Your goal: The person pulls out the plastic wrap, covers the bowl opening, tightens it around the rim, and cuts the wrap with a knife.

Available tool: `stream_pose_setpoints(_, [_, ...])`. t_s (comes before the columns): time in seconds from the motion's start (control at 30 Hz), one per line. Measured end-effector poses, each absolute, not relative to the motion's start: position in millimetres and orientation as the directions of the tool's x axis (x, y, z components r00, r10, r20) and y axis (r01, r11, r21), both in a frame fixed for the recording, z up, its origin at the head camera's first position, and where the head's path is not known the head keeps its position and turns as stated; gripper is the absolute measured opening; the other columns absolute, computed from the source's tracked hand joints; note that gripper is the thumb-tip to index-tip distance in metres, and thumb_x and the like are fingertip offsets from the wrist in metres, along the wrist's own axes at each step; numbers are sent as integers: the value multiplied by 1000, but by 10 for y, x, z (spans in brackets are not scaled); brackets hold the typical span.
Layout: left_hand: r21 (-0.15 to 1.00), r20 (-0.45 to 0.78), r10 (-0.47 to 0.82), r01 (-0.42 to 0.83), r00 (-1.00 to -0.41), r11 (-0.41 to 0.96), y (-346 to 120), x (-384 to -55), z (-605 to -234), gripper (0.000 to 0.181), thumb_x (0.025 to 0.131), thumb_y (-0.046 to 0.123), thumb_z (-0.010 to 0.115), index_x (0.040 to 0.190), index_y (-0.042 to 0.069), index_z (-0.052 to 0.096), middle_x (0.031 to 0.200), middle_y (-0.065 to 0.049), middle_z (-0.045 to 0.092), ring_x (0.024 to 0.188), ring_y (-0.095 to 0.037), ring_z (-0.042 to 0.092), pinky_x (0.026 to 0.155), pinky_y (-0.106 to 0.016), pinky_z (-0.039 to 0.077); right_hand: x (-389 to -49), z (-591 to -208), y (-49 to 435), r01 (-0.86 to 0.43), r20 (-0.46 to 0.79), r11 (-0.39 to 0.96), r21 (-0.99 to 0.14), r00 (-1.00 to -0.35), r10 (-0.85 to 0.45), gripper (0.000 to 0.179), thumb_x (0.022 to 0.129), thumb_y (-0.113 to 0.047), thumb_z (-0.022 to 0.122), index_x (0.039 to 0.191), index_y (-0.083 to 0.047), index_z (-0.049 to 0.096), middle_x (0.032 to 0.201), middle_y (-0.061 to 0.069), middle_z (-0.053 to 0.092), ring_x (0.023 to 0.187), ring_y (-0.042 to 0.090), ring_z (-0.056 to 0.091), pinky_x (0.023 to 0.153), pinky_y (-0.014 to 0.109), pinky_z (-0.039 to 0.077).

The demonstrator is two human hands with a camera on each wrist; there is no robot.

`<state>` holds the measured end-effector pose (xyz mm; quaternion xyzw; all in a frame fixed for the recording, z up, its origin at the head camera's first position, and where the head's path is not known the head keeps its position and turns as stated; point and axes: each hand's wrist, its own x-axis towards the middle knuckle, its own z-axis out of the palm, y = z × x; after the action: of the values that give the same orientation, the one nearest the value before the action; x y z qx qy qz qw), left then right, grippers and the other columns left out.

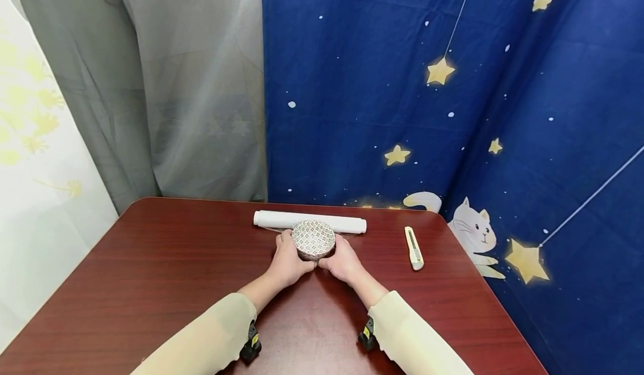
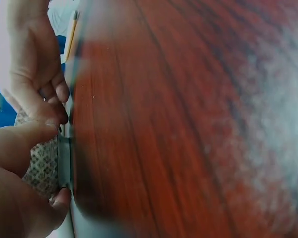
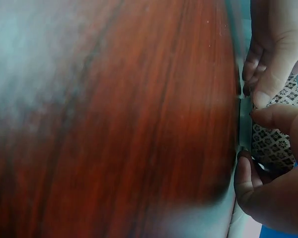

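Note:
A small round bowl (image 1: 313, 238) with a brown-and-white lattice pattern sits at the middle of the table's far half. My left hand (image 1: 289, 260) grips its left side, and my right hand (image 1: 344, 260) grips its right side. Both thumbs come together at the near side, low on the bowl. In the left wrist view, the patterned wall (image 2: 42, 166) shows between the fingers, above a pale band at the base. Right behind the bowl lies a white roll (image 1: 282, 219), with thin clear film (image 1: 271, 229) showing along its near edge. The fingers' far ends are partly hidden behind the bowl.
A cream-coloured box cutter (image 1: 414, 248) lies on the right part of the dark red wooden table (image 1: 176, 269). Grey and blue star-patterned curtains (image 1: 352, 84) hang just behind the table's far edge. Each forearm carries a black wrist camera (image 1: 250, 344).

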<state>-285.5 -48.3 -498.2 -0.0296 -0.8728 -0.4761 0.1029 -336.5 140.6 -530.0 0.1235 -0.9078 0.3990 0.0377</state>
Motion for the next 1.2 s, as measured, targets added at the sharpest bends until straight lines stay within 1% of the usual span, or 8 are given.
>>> stream_pose_setpoints(0.13, [813,236,-82,151,-968,562,-446,-2867,-5045,99,68,8,98,145,-8,37,137,-31,47,126,-48,61,112,-58,54,-3482,-5453,1426,-258,164,657,-709,-966,-202,82,70,-19,93,145,-5,62,133,11,72,117,21,66,104,41,55])
stream_pose_setpoints(0.3, [823,227,-94,139,-969,551,-447,-2849,-4976,94,69,3,97,142,-10,39,136,-34,47,125,-53,61,112,-60,54,-3317,-5177,1409,-266,142,605,-751,-959,-246,80,75,-16,93,146,1,61,138,17,71,125,27,66,111,46,54])
stream_pose_setpoints(0.37, [820,226,-76,148,-971,552,-469,-2846,-4934,93,69,3,99,141,-12,41,135,-35,48,126,-53,60,113,-60,53,-3212,-5015,1385,-246,126,597,-764,-963,-236,75,76,-11,91,143,4,63,135,20,73,121,30,67,111,49,54])
stream_pose_setpoints(0.5, [808,240,-55,168,-969,565,-549,-2910,-4987,86,70,4,99,138,-11,49,132,-33,57,125,-48,62,112,-58,52,-3102,-4840,1368,-202,87,601,-773,-973,-214,68,78,-6,90,141,3,66,127,16,76,108,26,67,102,42,56])
stream_pose_setpoints(0.77, [842,210,-11,175,-978,510,-736,-2905,-4941,54,88,-9,71,141,-12,60,123,-27,76,110,-36,78,95,-49,64,-3072,-4807,1389,-130,45,457,-880,-980,-193,45,90,13,65,135,7,70,105,16,78,86,13,65,78,29,59])
stream_pose_setpoints(0.97, [844,212,-29,168,-977,509,-806,-2897,-4880,42,98,-4,60,138,-11,68,124,-26,79,110,-34,80,95,-44,65,-3097,-4816,1406,-72,15,328,-942,-985,-173,38,104,12,49,137,13,68,114,24,78,90,18,73,88,40,67])
stream_pose_setpoints(1.07, [874,210,-55,163,-976,457,-826,-2903,-4879,32,103,-2,59,130,-10,74,116,-24,82,100,-33,82,84,-38,67,-3102,-4807,1402,-49,4,327,-944,-990,-138,36,107,8,49,136,12,70,111,25,78,88,17,73,86,40,68])
stream_pose_setpoints(1.2, [893,189,-109,125,-976,433,-846,-2943,-4901,21,103,2,69,119,-2,82,102,-15,85,83,-19,79,73,-24,60,-3104,-4798,1405,-31,5,339,-940,-997,-76,29,106,5,56,126,9,77,107,23,80,86,15,73,83,40,68])
